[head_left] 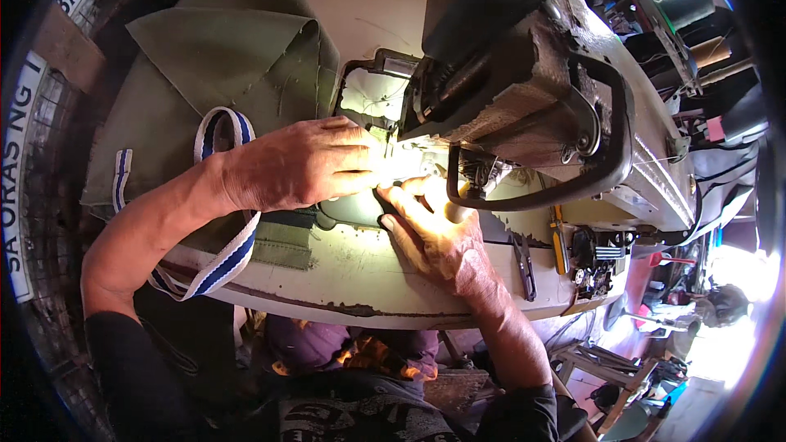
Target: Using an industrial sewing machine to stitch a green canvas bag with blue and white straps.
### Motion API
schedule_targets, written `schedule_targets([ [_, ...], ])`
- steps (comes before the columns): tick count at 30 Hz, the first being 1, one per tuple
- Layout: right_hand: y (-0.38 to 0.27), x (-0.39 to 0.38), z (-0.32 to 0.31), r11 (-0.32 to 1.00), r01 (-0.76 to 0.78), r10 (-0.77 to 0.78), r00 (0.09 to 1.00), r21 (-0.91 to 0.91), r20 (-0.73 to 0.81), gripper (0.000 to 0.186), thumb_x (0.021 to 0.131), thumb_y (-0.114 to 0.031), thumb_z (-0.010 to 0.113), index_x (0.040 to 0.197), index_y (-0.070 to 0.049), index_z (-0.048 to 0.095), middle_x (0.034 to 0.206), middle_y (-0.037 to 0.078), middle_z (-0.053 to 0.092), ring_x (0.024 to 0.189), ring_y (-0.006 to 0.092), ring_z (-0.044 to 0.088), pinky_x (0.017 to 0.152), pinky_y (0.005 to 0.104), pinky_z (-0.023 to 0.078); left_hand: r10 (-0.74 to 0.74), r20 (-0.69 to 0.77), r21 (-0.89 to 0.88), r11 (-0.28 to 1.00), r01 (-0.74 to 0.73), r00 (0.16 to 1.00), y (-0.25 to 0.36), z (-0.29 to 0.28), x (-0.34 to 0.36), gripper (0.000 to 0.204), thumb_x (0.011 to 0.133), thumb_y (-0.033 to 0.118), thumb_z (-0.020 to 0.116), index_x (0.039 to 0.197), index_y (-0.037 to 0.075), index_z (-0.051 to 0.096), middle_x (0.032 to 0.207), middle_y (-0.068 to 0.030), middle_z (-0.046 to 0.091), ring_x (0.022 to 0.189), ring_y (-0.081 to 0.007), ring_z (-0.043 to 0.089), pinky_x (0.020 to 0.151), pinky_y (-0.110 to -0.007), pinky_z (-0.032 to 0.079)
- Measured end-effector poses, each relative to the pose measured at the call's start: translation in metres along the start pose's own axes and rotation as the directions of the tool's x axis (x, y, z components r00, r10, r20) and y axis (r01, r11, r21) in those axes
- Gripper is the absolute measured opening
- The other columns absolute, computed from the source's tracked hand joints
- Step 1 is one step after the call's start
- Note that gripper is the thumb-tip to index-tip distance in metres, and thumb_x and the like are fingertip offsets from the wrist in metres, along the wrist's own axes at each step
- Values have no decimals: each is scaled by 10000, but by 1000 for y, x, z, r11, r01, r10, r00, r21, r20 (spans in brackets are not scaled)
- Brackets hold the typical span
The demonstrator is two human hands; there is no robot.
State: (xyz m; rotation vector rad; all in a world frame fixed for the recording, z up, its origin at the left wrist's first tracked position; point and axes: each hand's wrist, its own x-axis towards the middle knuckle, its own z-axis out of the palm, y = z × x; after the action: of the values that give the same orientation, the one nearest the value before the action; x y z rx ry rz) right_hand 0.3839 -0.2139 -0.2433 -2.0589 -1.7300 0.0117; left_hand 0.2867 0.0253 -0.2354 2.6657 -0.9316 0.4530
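Seemingly at the step of guiding green cloth (pixel 233 53) at the needle end of a sewing machine (pixel 524 127), near the centre of the frame. Working with left hand (pixel 299 164) palm down, fingers stretched forward close together; with right hand (pixel 438 237) half curled, thumb set apart from the fingers, just beside the needle area. Impossible to tell in the lamp glare a pinch from a mere press, for either hand. Spreading cloth from upper left toward the centre, folded over at the top, with a striped strap (pixel 221 266) looping under the left wrist. Probably calling next for a flat, straight edge, fingertips clear of the needle, strap out of the way.

Resting everything on a pale, chipped bench (pixel 393 278), with snips (pixel 525 268) and a yellow cutter (pixel 559 239) right of centre; in the room, noting rolls (pixel 711 51) at upper right, wire mesh (pixel 51 147) at left, a wooden stand (pixel 610 376) at lower right
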Motion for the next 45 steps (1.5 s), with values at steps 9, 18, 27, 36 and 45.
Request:
schedule_targets([
  [9,-5,6,-5,987,-83,82,997,135,9,406,821,-131,771,1219,-130,688,1009,98,619,939,268,612,839,390,507,-91,31,-98,991,93,995,0,-6,3,300,829,127,673,1107,13,668,1103,-110,635,1082,-266,609,956,-375,525],
  [18,2,12,-4,983,-117,126,990,140,-61,423,843,-185,752,1244,-88,656,1002,118,631,969,287,583,883,407,475,-98,-41,-100,991,93,994,-8,1,5,335,783,139,679,1094,14,668,1058,-101,630,1063,-269,610,961,-378,523],
  [27,-1,14,-5,995,-80,82,996,67,-38,412,839,-164,743,1232,-77,652,991,126,621,956,307,579,869,422,471,-110,-54,-81,991,106,992,-7,2,2,302,792,138,673,1074,32,692,1039,-108,643,1071,-273,616,965,-384,525],
  [36,7,8,0,997,54,-54,999,-48,-2,352,851,-146,717,1190,-60,678,1104,131,648,988,317,575,893,419,458,-136,-48,-95,987,131,990,-6,2,2,327,772,160,710,1071,28,700,1053,-105,646,1081,-267,611,992,-400,493],
  [45,6,3,-6,979,41,-28,997,-201,67,314,844,-158,708,1144,-63,702,1156,85,641,959,272,590,810,415,490,-191,-21,-135,973,186,981,-1,2,6,306,768,95,680,1067,26,688,1098,-88,642,1096,-248,601,1026,-399,460],
])
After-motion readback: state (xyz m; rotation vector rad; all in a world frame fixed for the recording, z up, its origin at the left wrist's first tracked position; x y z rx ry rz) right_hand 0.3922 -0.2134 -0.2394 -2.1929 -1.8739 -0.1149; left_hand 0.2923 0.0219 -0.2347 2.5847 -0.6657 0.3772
